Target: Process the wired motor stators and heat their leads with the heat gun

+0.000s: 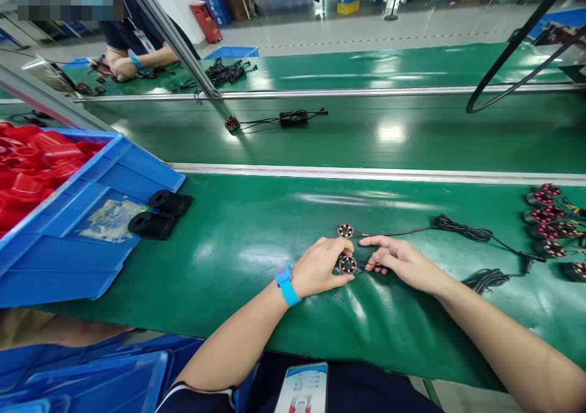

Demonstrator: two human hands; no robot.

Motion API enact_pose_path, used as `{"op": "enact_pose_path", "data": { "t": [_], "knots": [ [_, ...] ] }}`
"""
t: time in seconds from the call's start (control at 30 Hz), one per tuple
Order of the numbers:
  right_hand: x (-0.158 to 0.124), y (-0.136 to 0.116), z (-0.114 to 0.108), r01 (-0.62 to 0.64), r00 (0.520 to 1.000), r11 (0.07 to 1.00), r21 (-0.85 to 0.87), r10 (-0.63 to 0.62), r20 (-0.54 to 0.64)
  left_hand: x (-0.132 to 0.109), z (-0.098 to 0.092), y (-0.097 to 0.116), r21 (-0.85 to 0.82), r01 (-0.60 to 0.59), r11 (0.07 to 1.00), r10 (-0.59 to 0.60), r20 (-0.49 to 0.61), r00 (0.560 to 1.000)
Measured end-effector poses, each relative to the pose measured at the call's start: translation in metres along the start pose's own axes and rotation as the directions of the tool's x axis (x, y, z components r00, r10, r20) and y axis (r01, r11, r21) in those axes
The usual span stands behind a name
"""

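My left hand (320, 266), with a blue wrist strap (286, 284), pinches a small round coil part (347, 265) on the green mat. My right hand (397, 260) lies just right of it, fingers curled on the thin wires that leave the part. A second round coil part (345, 230) rests on the mat just beyond, untouched, with a black cable (462, 229) trailing right to a coiled bundle.
A blue bin (91, 230) of red plastic parts (32, 169) stands at left, two black housings (160, 215) beside it. Several coil parts (549, 224) pile at the right edge. A wired part (274, 120) lies on the middle belt. Another person's hands (123, 65) work far left.
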State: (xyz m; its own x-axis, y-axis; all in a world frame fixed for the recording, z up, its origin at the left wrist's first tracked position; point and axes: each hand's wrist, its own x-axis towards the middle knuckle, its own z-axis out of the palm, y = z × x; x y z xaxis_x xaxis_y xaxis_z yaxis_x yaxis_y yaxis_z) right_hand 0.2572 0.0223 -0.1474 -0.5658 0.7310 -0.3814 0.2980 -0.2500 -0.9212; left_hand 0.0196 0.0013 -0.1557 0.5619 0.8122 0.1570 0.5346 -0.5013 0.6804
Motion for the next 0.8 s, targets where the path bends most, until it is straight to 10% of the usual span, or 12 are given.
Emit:
{"op": "enact_pose_path", "data": {
  "t": [0.23, 0.37, 0.8],
  "knots": [
    [-0.012, -0.025, -0.025, 0.138, 0.927, 0.918, -0.373, -0.252, -0.278, 0.006, -0.013, -0.014, -0.027, 0.045, 0.999, -0.05, -0.219, 0.974],
    [0.001, -0.045, -0.027, 0.117, 0.933, 0.757, -0.643, -0.305, -0.19, 0.018, -0.004, -0.022, 0.099, 0.084, 0.992, -0.054, -0.272, 0.961],
    [0.044, -0.02, -0.012, 0.196, 0.962, 0.847, -0.494, -0.262, -0.069, 0.02, 0.002, -0.02, 0.22, -0.038, 0.975, 0.109, -0.322, 0.94]
  ]
}}
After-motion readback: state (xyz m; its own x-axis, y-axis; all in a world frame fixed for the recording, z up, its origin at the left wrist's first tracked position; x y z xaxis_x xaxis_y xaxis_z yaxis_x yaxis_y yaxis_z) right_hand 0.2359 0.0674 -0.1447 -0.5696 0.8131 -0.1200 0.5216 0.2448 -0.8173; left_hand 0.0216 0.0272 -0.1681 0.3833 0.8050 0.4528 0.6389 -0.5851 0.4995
